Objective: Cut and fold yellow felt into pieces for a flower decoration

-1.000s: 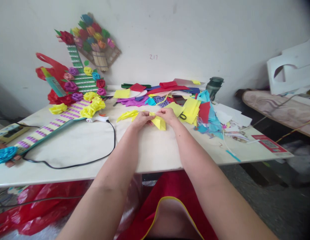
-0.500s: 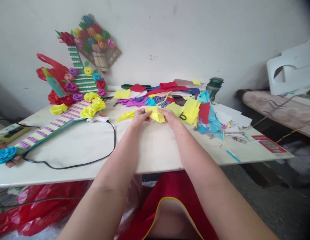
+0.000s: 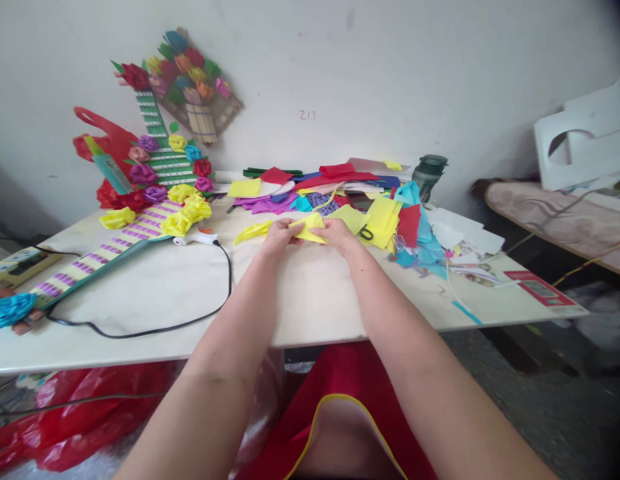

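Observation:
Between both hands, just above the table, is a piece of yellow crepe paper, folded to a slanted edge. My left hand pinches its left side, fingers closed. My right hand is closed on its right side, thumb on top. Left of my left hand lies a twisted strip of yellow paper. Just right of my right hand are flat yellow sheets, with a dark scissor handle showing by them.
A white glue gun and its black cord lie left, beside a guitar-like board with paper flowers. Coloured paper is piled along the back. A dark bottle stands behind blue scraps at the right.
The yellow paper has been folded over further and shows a smaller, slanted shape. My right fingers have shifted slightly left onto it; my left hand stays almost in place.

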`<action>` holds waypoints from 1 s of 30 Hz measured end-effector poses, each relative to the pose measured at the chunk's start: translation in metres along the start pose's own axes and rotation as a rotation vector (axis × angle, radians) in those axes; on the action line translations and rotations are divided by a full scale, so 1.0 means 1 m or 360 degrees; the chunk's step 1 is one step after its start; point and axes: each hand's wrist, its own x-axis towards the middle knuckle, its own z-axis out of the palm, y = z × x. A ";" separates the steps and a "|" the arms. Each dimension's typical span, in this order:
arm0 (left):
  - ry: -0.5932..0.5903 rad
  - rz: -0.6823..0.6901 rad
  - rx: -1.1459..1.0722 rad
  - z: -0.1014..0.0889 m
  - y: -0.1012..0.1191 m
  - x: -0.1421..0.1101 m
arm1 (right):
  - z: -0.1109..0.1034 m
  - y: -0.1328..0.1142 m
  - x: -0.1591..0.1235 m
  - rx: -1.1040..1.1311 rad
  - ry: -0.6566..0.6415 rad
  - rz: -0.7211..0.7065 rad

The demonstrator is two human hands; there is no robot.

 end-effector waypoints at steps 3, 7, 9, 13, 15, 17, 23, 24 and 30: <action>0.0009 -0.0004 0.0033 0.000 0.000 0.001 | -0.001 0.001 0.001 0.0016 0.0001 -0.0019; 0.0015 -0.0003 0.0027 0.000 0.000 0.001 | -0.001 0.000 0.001 0.0025 0.0042 -0.0033; -0.0002 -0.0009 0.0017 0.000 0.000 0.001 | -0.001 0.000 0.001 0.0010 0.0058 -0.0035; -0.0025 -0.0037 -0.0015 -0.002 -0.001 0.002 | -0.002 0.000 0.000 -0.0028 0.0014 -0.0014; -0.0028 -0.0044 -0.0037 -0.002 -0.001 0.002 | -0.003 0.000 0.000 -0.0033 -0.0034 -0.0006; -0.0035 -0.0046 -0.0045 -0.001 0.000 0.002 | -0.004 0.001 0.000 -0.0015 -0.0071 -0.0018; -0.0052 -0.0050 -0.0146 0.000 0.003 0.001 | -0.002 -0.001 -0.001 0.0108 -0.0065 -0.0082; -0.0067 -0.0045 -0.0173 0.000 0.004 0.001 | -0.002 -0.002 -0.001 0.0123 -0.0067 -0.0089; -0.0074 -0.0043 -0.0282 0.000 0.005 -0.001 | -0.002 -0.002 -0.001 0.0180 -0.0074 -0.0157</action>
